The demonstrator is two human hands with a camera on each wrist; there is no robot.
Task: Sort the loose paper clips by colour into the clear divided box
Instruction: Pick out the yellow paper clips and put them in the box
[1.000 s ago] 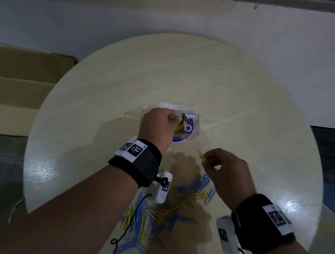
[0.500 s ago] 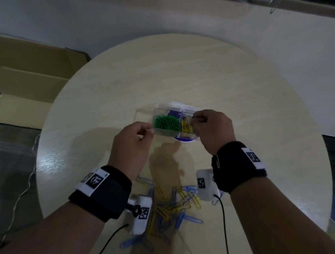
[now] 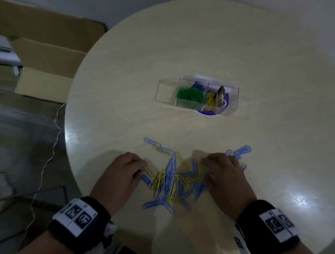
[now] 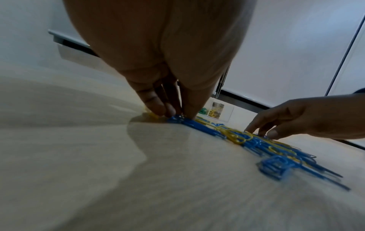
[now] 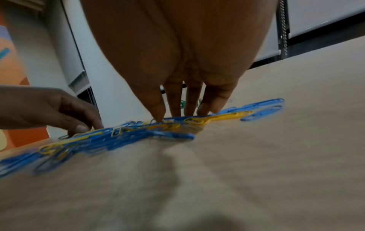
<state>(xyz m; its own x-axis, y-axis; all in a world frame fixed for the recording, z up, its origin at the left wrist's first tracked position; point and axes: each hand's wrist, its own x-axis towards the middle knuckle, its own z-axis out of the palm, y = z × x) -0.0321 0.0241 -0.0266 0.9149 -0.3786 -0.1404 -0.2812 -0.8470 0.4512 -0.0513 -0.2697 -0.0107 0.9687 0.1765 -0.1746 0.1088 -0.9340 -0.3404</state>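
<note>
The clear divided box [image 3: 233,100] stands mid-table, with green clips [image 3: 189,93] in its left cell and yellow clips [image 3: 211,99] in the one beside it. A loose pile of blue and yellow paper clips [image 3: 176,178] lies near the table's front edge. My left hand [image 3: 143,169] is at the pile's left edge; its fingertips [image 4: 158,109] and thumb close on a paper clip [image 4: 176,118] that still lies on the table. My right hand [image 3: 206,164] is on the pile's right side, with straight fingers [image 5: 176,109] touching the clips.
The round pale wooden table [image 3: 206,41] has bare surface around the box. A few blue clips [image 3: 243,150] lie just past my right hand. Flattened cardboard boxes [image 3: 46,48] lie on the floor to the left, and a thin cable [image 3: 51,150] hangs there.
Both hands have left the box and come back down to the loose pile near me. The box now stands alone on the table.
</note>
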